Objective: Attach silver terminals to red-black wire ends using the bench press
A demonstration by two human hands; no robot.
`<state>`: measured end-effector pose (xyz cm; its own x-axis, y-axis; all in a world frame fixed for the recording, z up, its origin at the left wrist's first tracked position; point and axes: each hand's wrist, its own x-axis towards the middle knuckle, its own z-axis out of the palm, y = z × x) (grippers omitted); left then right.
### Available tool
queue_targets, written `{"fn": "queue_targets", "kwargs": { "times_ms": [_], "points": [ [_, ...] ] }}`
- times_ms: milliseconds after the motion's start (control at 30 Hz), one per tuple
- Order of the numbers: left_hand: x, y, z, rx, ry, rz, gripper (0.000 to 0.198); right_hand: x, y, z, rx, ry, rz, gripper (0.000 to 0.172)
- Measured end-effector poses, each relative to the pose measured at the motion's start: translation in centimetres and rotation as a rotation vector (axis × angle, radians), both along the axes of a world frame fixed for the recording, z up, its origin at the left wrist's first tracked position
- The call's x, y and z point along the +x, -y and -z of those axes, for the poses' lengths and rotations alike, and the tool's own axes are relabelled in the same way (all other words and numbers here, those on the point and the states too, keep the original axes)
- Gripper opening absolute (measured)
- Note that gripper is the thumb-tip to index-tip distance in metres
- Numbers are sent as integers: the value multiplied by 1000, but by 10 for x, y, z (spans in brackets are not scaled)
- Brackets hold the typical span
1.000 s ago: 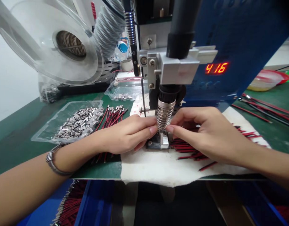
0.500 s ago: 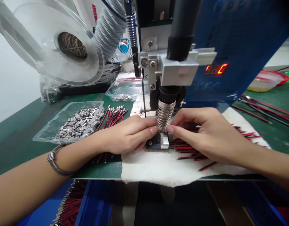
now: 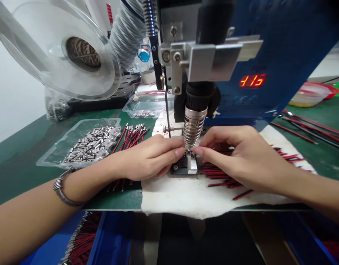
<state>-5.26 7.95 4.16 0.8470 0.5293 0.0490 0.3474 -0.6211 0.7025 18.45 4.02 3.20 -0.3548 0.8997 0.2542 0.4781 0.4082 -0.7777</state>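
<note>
At a small metal fixture (image 3: pixel 192 165), both hands meet under the coiled tip of a soldering machine (image 3: pixel 194 127). My left hand (image 3: pixel 151 156) comes in from the left, thumb and fingers pinched together at the fixture; what they hold is hidden. From the other side, my right hand (image 3: pixel 235 154) pinches a thin red wire, of which only a bit shows at the fingertips. Beneath and behind the right hand lie several red-and-black wires (image 3: pixel 217 171) on a white cloth (image 3: pixel 180 195). Wires with metal ends (image 3: pixel 134 134) lie behind my left hand.
A clear tray (image 3: pixel 45 158) of small metal connectors (image 3: pixel 92 143) stands at the left. Behind it are a transparent reel (image 3: pixel 48 40) and a second clear tray (image 3: pixel 127 106). The blue machine housing (image 3: pixel 268 48) rises behind my right hand. Blue bins (image 3: pixel 111 235) sit below the table edge.
The soldering head has risen slightly, leaving more of a gap above the fixture. The red digits on the machine's display have changed. Both hands have stayed nearly in place.
</note>
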Motion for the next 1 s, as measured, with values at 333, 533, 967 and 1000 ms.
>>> {"fn": "queue_targets", "kwargs": {
  "times_ms": [333, 533, 967, 1000],
  "points": [
    [1, -1, 1, -37, -7, 1, 40, 0, -1, 1, 39, 31, -14, 20],
    [1, -1, 0, -10, -3, 26, 42, 3, -2, 0, 113, 71, -51, 19],
    [0, -3, 0, 45, 9, 79, 37, 13, -16, 6, 642, 254, -264, 16],
    [-1, -3, 0, 56, 7, 82, 35, 13, -16, 6, 650, 258, -271, 17]
  ]
}}
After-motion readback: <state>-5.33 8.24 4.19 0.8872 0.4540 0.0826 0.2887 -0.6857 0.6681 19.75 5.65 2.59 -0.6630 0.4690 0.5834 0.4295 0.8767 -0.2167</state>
